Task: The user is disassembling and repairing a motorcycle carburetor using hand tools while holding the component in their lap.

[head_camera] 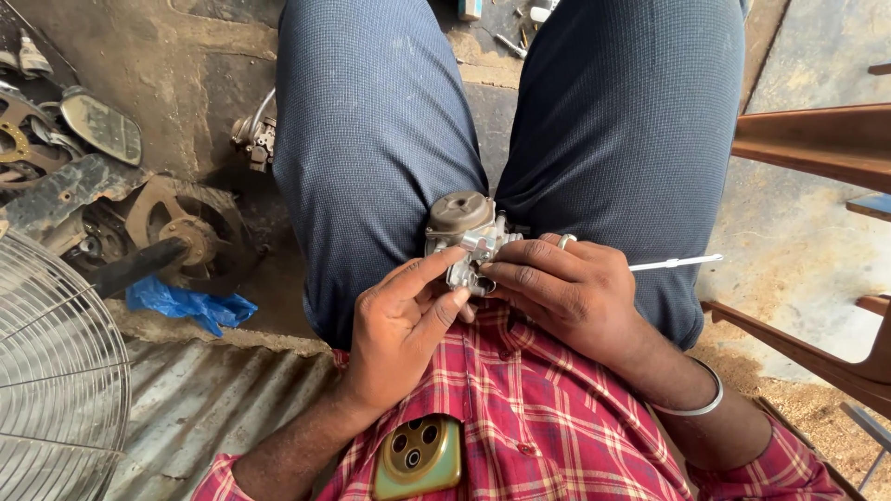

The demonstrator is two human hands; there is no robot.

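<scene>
Head view, steeply down, close

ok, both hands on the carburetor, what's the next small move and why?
Probably steady the carburetor with the left hand and ease the thin white tool in the right hand toward it. Both hands already pinch the part over the lap, and the tool points away to the side, idle.
</scene>
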